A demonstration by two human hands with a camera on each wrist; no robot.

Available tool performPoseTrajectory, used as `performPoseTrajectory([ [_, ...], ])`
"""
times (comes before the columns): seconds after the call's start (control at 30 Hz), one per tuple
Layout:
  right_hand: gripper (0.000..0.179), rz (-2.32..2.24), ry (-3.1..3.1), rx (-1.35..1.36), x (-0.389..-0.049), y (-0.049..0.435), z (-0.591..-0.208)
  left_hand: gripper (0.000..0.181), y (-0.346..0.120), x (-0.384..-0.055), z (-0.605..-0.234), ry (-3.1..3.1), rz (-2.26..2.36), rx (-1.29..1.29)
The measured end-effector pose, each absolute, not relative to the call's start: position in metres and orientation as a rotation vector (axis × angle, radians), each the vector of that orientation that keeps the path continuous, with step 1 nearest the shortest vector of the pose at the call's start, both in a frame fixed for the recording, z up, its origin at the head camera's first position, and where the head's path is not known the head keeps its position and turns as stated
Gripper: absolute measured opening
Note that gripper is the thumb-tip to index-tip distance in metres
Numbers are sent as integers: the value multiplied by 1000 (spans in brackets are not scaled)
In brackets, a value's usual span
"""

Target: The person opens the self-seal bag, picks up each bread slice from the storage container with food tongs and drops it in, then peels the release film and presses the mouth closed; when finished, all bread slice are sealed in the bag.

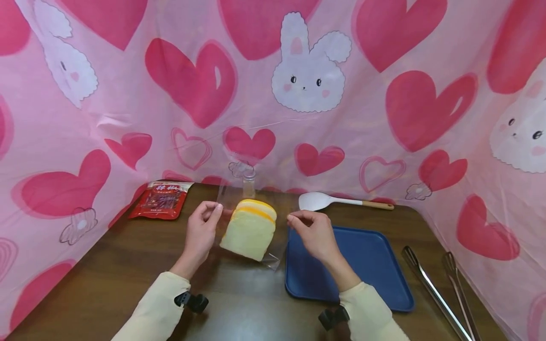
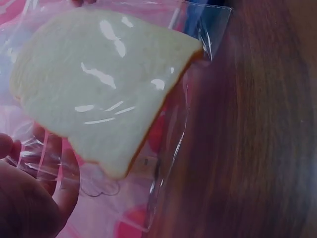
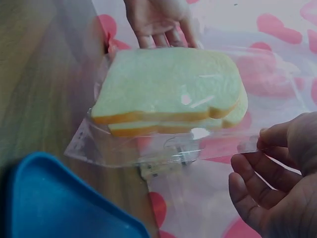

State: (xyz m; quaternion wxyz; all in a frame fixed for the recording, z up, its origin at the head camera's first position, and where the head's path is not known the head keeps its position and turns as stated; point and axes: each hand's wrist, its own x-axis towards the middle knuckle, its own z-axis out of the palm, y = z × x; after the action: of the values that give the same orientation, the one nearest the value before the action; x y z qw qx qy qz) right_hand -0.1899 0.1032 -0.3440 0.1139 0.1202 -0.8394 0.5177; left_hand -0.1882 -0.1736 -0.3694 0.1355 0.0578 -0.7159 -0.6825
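Observation:
Two pale bread slices (image 1: 247, 232) with orange-brown crusts lie inside a clear plastic bag (image 3: 86, 148), held up over the table. My left hand (image 1: 202, 232) pinches the bag's left edge with thumb and fingers. On the other side, my right hand (image 1: 314, 234) pinches the bag's right edge between thumb and index finger. In the right wrist view the slices (image 3: 168, 84) overlap, one slightly offset from the other. The left wrist view shows glare on the plastic over the front slice (image 2: 104, 84).
A blue tray (image 1: 362, 265) lies under and beside the right forearm. Behind it rests a white spatula (image 1: 315, 201) with a wooden handle. Metal tongs (image 1: 439, 293) lie at the right. A red packet (image 1: 159, 201) is at the back left, and a small clear jar (image 1: 249, 184) stands behind the bag.

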Motion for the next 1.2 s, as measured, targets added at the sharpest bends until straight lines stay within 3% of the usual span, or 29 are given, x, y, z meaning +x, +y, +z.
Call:
performPoseTrajectory([
  [0.6,14,1497,-2449,460,-193,93,-352,27,-199,-170,-389,-2148,-1958,13],
  [1.0,13,1473,-2468,472,-187,89,-355,29,-187,-190,-367,-1914,-1977,-269],
  [1.2,10,1463,-2484,511,-185,87,-358,16,-183,-200,-358,-1712,-2094,-320],
])
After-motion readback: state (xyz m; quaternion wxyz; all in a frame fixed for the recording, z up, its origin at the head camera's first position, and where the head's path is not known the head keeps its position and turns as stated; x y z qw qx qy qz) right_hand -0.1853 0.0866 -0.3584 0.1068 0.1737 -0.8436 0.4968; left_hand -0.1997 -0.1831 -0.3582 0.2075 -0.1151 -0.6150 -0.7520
